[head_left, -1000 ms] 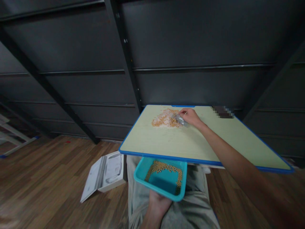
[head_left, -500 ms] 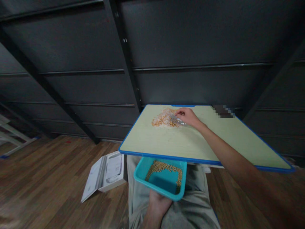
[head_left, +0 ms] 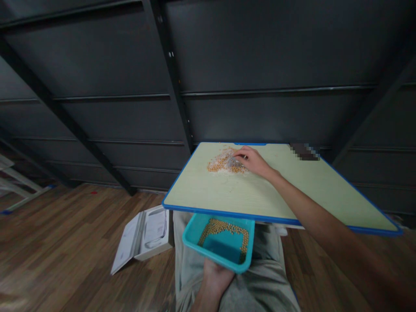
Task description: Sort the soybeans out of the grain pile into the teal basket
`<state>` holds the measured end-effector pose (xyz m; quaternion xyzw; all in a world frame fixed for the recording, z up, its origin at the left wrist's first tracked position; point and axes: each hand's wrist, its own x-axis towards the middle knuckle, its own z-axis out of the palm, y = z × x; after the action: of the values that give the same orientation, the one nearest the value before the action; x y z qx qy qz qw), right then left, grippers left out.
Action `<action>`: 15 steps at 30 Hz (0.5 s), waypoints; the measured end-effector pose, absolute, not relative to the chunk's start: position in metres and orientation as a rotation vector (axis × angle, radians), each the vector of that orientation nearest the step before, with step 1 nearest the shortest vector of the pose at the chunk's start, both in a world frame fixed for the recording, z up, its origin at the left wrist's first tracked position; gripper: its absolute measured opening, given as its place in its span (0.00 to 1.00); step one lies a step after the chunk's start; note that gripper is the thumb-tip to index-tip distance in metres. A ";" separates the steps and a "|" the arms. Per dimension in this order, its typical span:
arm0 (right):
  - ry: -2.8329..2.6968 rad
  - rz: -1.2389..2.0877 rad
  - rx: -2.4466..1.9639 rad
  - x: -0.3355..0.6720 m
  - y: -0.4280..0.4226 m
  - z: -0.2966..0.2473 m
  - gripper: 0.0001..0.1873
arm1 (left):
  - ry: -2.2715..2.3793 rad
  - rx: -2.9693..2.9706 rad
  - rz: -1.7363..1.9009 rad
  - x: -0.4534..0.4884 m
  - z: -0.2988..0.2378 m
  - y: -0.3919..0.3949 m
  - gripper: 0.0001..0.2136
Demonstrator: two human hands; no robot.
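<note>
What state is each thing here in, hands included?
Turquoise tray: partly filled with yellow balls, part of its bottom bare.
Pile: yellow and white bits mixed, spread loosely on the table.
White box: open, on the floor.
Clear plastic piece: at the pile, apparently pinched.
Right hand: fingers together.
Left hand: beneath the tray, fingers hidden.

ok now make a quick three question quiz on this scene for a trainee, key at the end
1. Multiple choice: how does the left hand support the teal tray?
A) from below, at its near side
B) by its far rim
C) pinched from above

2. True or false: the right hand is reaching into the teal tray.

3. Fill in: the pale board is edged in ____.

Key: 1. A. 2. False, it is at the mixed pile on the pale board. 3. Blue.
</note>
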<state>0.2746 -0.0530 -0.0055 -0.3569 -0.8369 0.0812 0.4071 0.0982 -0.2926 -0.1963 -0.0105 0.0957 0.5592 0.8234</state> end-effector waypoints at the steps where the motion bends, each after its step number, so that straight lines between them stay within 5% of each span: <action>1: -2.116 0.207 -0.887 0.274 -0.053 -0.006 0.10 | 0.204 -0.019 1.190 0.098 -0.196 -0.293 0.16; 15: -2.183 0.336 -0.844 0.269 -0.059 -0.007 0.11 | 0.193 -0.024 1.159 0.098 -0.191 -0.294 0.16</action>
<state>0.2695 -0.0586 -0.0071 -0.3304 -0.8544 0.1317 0.3788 0.0980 -0.2939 -0.1915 -0.0112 0.0912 0.5466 0.8324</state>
